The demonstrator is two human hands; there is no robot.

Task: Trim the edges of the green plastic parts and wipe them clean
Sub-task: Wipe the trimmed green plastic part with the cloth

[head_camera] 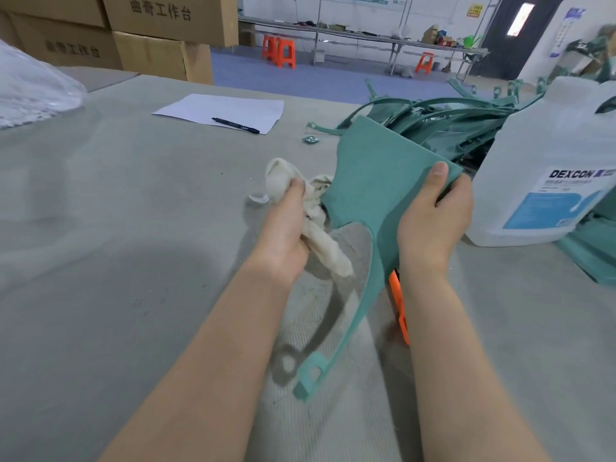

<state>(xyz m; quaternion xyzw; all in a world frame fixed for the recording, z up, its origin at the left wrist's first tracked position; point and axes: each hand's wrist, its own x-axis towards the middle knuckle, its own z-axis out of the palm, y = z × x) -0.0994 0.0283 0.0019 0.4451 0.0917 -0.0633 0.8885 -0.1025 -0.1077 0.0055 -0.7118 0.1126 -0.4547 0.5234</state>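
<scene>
A: How many green pieces do we count?

B: One in hand: a flat green plastic part with a long curved arm, held above the grey table. The arm's looped end hangs low, nearest us. Behind it lies a tangled pile of green plastic parts; those we cannot count.

A: And our hands?

B: The fingers of our left hand are curled round one crumpled cream cloth rag, which meets the part's left edge. Our right hand pinches the part's right corner, thumb on top, fingers mostly hidden underneath.

A: What stands around us?

B: One white plastic jug with a blue label stands just right of the right hand, cut off by the frame. Farther back we see one white paper sheet with one black pen on it, and one small green scrap near the pile. A clear plastic bag sits at the left edge. Four brown cardboard boxes are stacked beyond the table, and three orange stools stand on the floor.

A: Anything hidden?

B: One orange tool lies on the table under the part. Our right forearm covers most of it, so we cannot tell what it is.
</scene>
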